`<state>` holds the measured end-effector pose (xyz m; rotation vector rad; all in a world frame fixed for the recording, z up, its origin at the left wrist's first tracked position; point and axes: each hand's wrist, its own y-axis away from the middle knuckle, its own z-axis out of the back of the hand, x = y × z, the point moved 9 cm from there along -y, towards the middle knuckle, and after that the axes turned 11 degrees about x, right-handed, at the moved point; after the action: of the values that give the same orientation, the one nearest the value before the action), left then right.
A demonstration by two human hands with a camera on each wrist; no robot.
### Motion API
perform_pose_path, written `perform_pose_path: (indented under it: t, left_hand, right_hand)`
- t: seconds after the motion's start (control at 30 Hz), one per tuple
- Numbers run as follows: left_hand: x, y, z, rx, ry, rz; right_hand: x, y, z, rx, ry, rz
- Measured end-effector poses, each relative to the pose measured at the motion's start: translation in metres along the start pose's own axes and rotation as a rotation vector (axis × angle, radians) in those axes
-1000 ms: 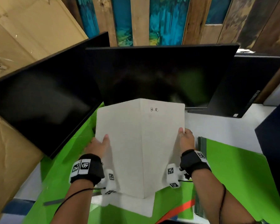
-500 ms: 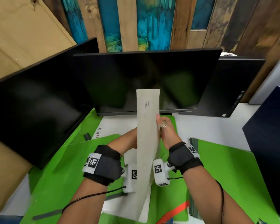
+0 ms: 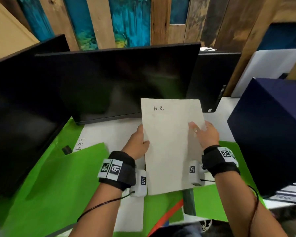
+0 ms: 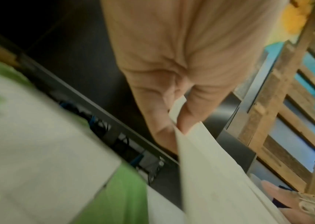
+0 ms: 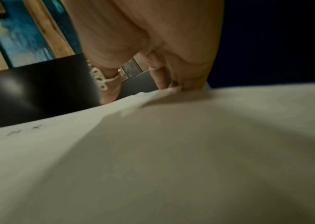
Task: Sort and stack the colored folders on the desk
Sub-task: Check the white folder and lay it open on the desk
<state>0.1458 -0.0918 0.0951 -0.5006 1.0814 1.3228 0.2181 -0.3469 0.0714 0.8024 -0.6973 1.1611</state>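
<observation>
A white folder (image 3: 169, 146) marked "H.R." is closed and held a little above the desk, in front of the monitor. My left hand (image 3: 138, 141) pinches its left edge, thumb on top; the left wrist view shows the left hand (image 4: 176, 121) with the folder (image 4: 210, 174) between thumb and finger. My right hand (image 3: 205, 134) holds the right edge with the thumb lying on the cover. In the right wrist view that right hand (image 5: 153, 86) touches the cover of the folder (image 5: 172, 151). A green folder (image 3: 58, 177) and a white folder marked "HR9" (image 3: 101, 134) lie on the left.
Two black monitors (image 3: 118, 79) (image 3: 20, 108) stand close behind and to the left. A navy box (image 3: 272, 134) rises at the right. More green folders (image 3: 229, 195), a dark green spine (image 3: 188, 200) and an orange strip (image 3: 169, 212) lie under my wrists.
The H.R. folder was spread open toward me, then swung shut edge-on, and now lies closed and nearly flat, shifted right. Both hands kept hold of it.
</observation>
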Motion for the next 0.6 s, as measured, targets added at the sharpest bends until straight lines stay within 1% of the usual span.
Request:
perform_pose_path:
  t: [0.03, 0.1, 0.17, 0.2, 0.3, 0.4, 0.5, 0.6]
  left_hand:
    - [0.0, -0.007, -0.003, -0.052, -0.055, 0.001]
    - [-0.002, -0.019, -0.013, -0.134, -0.115, 0.022]
    - [-0.006, -0.03, -0.033, -0.148, -0.143, 0.039]
    - [-0.005, -0.038, -0.048, -0.129, -0.152, 0.041]
    - [0.002, -0.063, -0.101, -0.012, -0.247, 0.069]
    - [0.012, -0.076, -0.145, 0.084, -0.431, 0.119]
    - [0.017, -0.081, -0.169, 0.121, -0.549, 0.157]
    - [0.025, -0.085, -0.177, 0.147, -0.622, 0.203]
  right_hand:
    - [-0.004, 0.0, 0.003, 0.055, 0.08, -0.002]
    - [-0.021, 0.003, 0.012, 0.133, 0.235, -0.064]
    - [-0.042, 0.009, 0.025, 0.149, 0.393, -0.147]
    - [-0.054, 0.012, 0.033, 0.132, 0.451, -0.187]
    - [-0.096, 0.014, 0.052, 0.09, 0.53, -0.352]
    - [-0.127, 0.019, 0.061, 0.158, 0.58, -0.493]
    - [-0.147, 0.021, 0.064, 0.202, 0.606, -0.552]
    - [-0.155, 0.016, 0.061, 0.224, 0.669, -0.552]
